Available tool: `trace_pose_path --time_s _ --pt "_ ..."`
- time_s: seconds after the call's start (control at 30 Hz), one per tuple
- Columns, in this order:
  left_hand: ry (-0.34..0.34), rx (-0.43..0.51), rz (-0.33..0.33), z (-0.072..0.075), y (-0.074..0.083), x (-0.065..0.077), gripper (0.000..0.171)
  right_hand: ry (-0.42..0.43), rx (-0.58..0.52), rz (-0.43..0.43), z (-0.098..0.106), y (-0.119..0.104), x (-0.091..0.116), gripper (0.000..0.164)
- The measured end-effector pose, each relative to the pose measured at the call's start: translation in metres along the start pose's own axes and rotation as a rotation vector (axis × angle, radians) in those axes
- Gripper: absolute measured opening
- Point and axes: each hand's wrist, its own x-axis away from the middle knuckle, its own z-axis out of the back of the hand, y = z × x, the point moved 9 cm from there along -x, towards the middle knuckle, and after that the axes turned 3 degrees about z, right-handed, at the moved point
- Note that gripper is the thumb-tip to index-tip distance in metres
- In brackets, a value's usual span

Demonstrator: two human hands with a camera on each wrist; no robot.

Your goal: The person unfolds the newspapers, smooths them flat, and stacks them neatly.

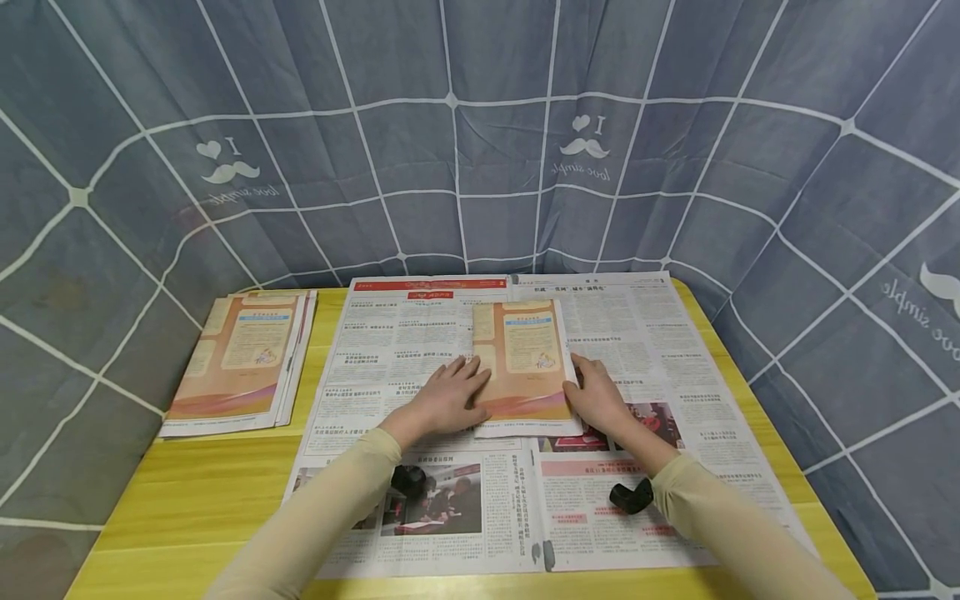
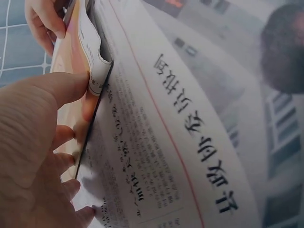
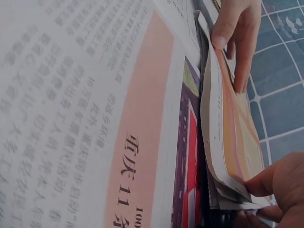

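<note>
A folded newspaper (image 1: 522, 367) with an orange printed page on top lies on a spread-out newspaper. My left hand (image 1: 448, 397) rests along its left edge with fingers spread. In the left wrist view the left thumb (image 2: 71, 88) touches the near folded edge, and the fingertips line the side. On the right edge, my right hand (image 1: 597, 393) grips the folded newspaper near its corner. The right wrist view shows that thumb (image 3: 261, 184) on top, other fingers low at the edge. Several paper layers show along the near side.
The spread newspaper (image 1: 360, 400) covers much of the yellow table (image 1: 195, 492). At the left lies a stack of folded newspapers (image 1: 232, 362) with a similar orange page. A grey checked curtain (image 1: 495, 150) surrounds the table's back and sides. Black bands (image 1: 632, 496) sit by both wrists.
</note>
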Motion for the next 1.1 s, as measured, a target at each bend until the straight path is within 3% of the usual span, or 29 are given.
trace_pose_path --time_s 0.3,0.53,0.8,1.1 --pt "-0.026 -0.027 0.018 -0.008 -0.004 0.0 0.074 0.04 0.032 0.011 0.003 -0.004 0.005 0.064" --pt "-0.021 -0.058 0.02 -0.009 -0.005 -0.002 0.074 0.036 0.036 0.015 0.001 -0.003 0.009 0.067" --pt "-0.022 -0.073 0.027 -0.008 -0.005 -0.002 0.075 -0.003 -0.036 -0.007 0.0 0.002 0.008 0.065" --pt "-0.027 -0.072 0.022 -0.008 -0.003 -0.001 0.074 0.018 0.006 0.013 0.002 -0.001 0.01 0.063"
